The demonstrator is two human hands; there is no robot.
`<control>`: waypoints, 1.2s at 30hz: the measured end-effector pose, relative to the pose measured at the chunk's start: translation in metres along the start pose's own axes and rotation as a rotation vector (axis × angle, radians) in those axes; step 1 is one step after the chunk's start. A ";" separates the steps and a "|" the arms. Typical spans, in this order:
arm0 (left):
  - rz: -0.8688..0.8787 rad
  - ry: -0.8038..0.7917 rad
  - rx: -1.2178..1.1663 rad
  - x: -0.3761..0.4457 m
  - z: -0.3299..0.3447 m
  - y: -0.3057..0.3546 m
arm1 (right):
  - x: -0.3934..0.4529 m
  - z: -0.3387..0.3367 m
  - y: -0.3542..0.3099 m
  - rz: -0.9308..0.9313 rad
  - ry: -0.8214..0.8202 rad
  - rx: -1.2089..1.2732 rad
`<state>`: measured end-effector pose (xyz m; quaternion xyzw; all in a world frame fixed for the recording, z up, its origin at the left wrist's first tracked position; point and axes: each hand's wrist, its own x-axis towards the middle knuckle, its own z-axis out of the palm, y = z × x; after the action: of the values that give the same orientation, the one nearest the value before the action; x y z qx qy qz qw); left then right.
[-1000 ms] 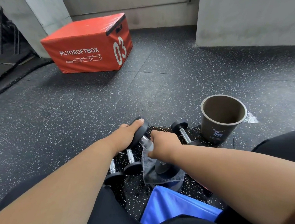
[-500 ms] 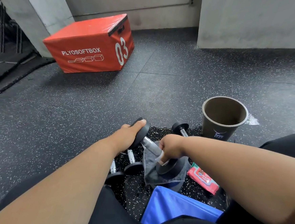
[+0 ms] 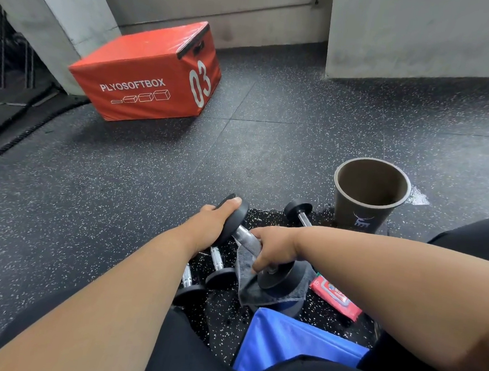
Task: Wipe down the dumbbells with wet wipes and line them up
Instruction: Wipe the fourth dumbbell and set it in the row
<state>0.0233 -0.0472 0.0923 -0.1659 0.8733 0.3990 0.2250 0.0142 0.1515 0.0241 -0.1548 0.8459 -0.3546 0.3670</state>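
The red foam box [image 3: 147,72] at ten o'clock carries "PLYOSOFTBOX" in white on its long side and "03" on its end face. The dark cup [image 3: 368,195] at two o'clock bears a pale emblem with no legible words; print on the red wipes pack [image 3: 335,299] is too small to read.

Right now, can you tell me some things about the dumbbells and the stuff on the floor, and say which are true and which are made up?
1. The left hand grips one end of a dumbbell. True.
2. The right hand holds the cup. False: it is on the dumbbell's handle with a grey cloth below it; the cup stands alone on the floor.
3. The orange box shows the number 03. True.
4. The red wipes pack sits on top of the box. False: it lies on the floor near the blue bag.
5. The cup lies tipped over. False: it stands upright.
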 end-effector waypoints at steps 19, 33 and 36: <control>0.026 -0.002 -0.012 -0.002 0.000 0.002 | 0.000 -0.021 0.001 0.040 0.057 -0.350; 0.055 0.005 0.009 -0.002 0.000 0.000 | -0.010 -0.031 0.007 0.016 0.157 -0.251; 0.055 -0.006 0.009 -0.002 0.000 -0.001 | -0.010 -0.032 0.009 0.015 0.157 -0.232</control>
<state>0.0254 -0.0477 0.0927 -0.1397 0.8786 0.4016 0.2172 -0.0024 0.1790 0.0386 -0.1619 0.9084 -0.2628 0.2819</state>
